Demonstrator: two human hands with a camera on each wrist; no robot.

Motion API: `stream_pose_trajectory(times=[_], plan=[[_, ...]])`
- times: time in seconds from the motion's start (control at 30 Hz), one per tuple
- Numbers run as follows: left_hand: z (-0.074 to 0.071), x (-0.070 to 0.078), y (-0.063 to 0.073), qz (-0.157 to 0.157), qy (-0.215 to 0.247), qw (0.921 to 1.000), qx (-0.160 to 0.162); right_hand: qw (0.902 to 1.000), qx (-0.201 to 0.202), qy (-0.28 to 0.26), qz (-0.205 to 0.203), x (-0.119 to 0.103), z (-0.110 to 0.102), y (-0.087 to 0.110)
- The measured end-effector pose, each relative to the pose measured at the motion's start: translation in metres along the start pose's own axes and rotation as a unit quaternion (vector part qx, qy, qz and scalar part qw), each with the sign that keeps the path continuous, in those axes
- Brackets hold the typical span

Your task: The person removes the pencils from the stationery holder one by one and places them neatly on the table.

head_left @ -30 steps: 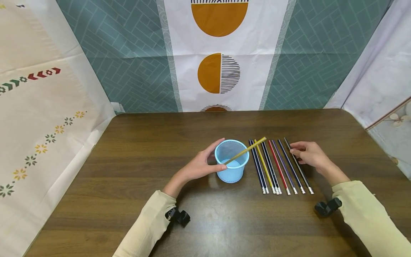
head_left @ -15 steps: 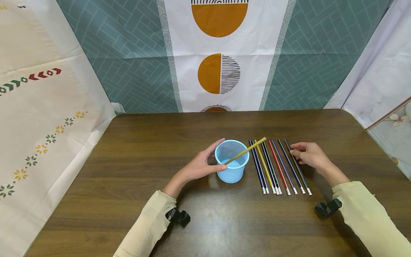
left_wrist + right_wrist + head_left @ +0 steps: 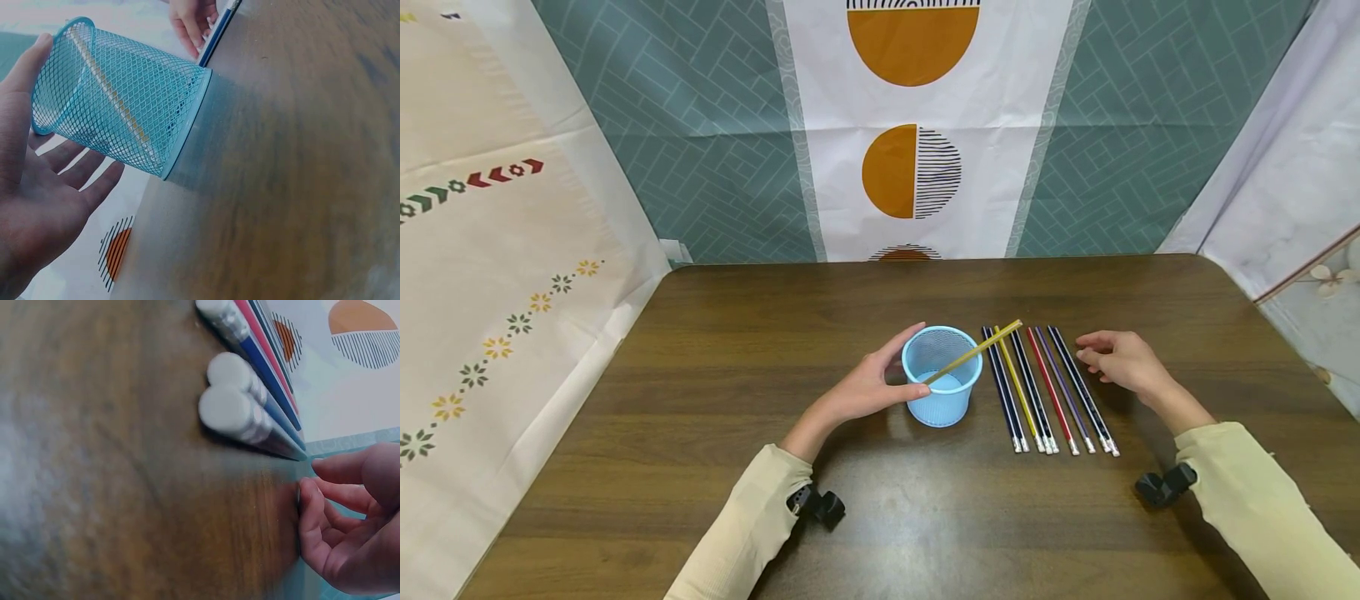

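Note:
My left hand (image 3: 872, 388) grips the light blue mesh pencil cup (image 3: 942, 412) by its near left side, thumb at the rim and fingers round the back. A yellow pencil (image 3: 976, 354) leans inside the cup, sticking out over the right rim. My right hand (image 3: 1122, 363) hovers just right of the pencil row with loosely bent fingers and holds nothing. Nearest to it lies a dark pencil (image 3: 1093, 408), side by side with another dark blue one. In the right wrist view their white erasers (image 3: 226, 409) sit together, and the fingertips are near the pencils' far ends.
The row on the brown table (image 3: 737, 333) also has a purple pencil (image 3: 1065, 392), a red pencil (image 3: 1052, 392), a yellow pencil (image 3: 1019, 392) and several dark ones, erasers toward me. A patterned cloth (image 3: 917, 167) hangs behind the table's far edge.
The rightmost dark pencil has slid left against its dark blue neighbour. My right hand's fingers have come off it. The left hand and cup have stayed put.

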State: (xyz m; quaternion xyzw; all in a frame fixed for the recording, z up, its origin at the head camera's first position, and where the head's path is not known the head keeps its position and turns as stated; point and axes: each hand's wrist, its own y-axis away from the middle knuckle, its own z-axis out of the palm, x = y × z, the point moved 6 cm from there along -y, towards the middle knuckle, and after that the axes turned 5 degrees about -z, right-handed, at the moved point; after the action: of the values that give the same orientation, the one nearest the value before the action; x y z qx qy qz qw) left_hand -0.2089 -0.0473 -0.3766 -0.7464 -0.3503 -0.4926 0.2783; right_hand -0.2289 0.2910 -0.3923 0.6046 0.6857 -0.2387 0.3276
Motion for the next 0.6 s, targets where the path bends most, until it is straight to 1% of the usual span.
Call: stream_pose_trajectory(times=[0.23, 0.4, 0.5, 0.6], plan=[[-0.001, 0.0, 0.0, 0.003, 0.0, 1.0, 0.0, 1.0, 0.004, -0.003, -0.004, -0.006, 0.0, 0.001], [-0.001, 0.001, 0.0, 0.004, -0.002, 1.0, 0.003, 0.9996, 0.008, -0.015, -0.022, -0.022, 0.003, 0.004], [-0.001, 0.001, 0.0, 0.003, -0.002, 1.0, 0.003, 0.999, 0.001, -0.032, -0.032, -0.033, 0.008, 0.006], [0.0, 0.001, 0.0, 0.004, -0.001, 1.0, 0.001, 0.9985, -0.005, -0.038, -0.04, -0.044, 0.014, 0.008]])
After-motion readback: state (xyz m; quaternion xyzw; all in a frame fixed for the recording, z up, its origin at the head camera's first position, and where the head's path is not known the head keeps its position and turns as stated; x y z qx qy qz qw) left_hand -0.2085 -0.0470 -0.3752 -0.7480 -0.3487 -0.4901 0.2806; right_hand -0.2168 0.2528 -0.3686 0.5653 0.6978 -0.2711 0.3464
